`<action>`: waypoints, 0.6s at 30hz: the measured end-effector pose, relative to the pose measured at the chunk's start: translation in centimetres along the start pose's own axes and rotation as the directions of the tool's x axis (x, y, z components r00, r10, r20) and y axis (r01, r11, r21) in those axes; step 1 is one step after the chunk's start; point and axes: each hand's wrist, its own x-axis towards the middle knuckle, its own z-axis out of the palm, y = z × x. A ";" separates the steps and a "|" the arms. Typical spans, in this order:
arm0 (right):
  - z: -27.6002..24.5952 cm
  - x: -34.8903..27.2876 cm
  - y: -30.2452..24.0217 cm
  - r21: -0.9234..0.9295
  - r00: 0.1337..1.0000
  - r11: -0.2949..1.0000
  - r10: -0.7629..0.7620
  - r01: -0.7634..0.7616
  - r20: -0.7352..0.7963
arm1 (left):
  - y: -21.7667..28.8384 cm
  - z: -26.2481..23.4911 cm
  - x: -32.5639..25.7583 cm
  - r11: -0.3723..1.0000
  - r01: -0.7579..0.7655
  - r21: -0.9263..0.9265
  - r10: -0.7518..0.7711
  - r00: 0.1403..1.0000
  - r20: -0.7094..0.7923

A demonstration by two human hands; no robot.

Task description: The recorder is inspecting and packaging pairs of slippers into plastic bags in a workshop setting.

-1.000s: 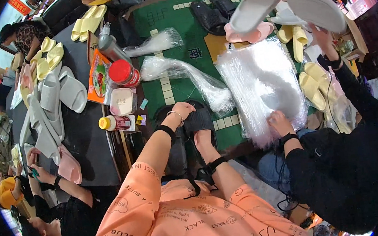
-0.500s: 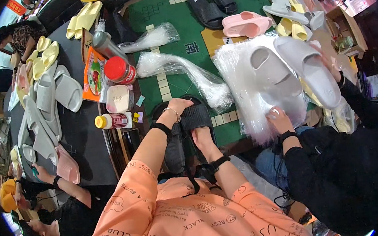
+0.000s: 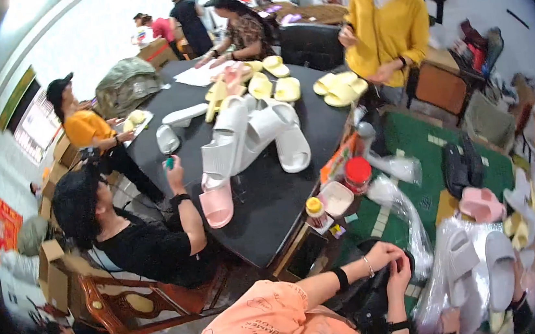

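Observation:
My left hand (image 3: pixel 380 257) and my right hand (image 3: pixel 399 277) meet in front of me at the near edge of the green table mat (image 3: pixel 383 212). The fingers of both are bent and pressed together at the tips. Whatever they pinch, if anything, is too small or hidden to tell. Below and between my forearms lies a dark shape, apparently the black slippers (image 3: pixel 361 293), largely covered by my arms. Crumpled clear plastic bags (image 3: pixel 411 227) lie just beyond my fingers. To the right, a grey slipper (image 3: pixel 463 256) rests on a stack of clear bags (image 3: pixel 432 273).
A co-worker's hand (image 3: pixel 450 321) is beside another grey slipper (image 3: pixel 501 266). A red-lidded jar (image 3: pixel 357 172) and a yellow-capped bottle (image 3: pixel 316 211) stand left of the mat. Grey, pink and yellow slippers cover part of the dark table (image 3: pixel 253 217), with people around it.
The view has swung left, bringing the dark table and several people into the middle. My hands, earlier at the black slippers' straps, have come together at the fingertips.

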 end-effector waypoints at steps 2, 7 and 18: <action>0.5 0.1 -0.3 0.147 0.995 0.985 -0.096 0.093 0.014 | 1.5 -0.2 -1.0 0.998 -0.008 -0.058 0.008 1.000 0.001; 1.1 0.1 0.1 -0.009 0.990 0.990 -0.140 0.140 -0.023 | 2.6 -1.0 -2.2 0.996 0.029 -0.089 -0.036 0.997 -0.075; 1.6 -1.9 -3.1 -0.178 0.967 0.960 -0.234 0.215 -0.097 | 2.8 -0.8 -3.6 0.997 -0.049 0.060 0.063 0.966 -0.251</action>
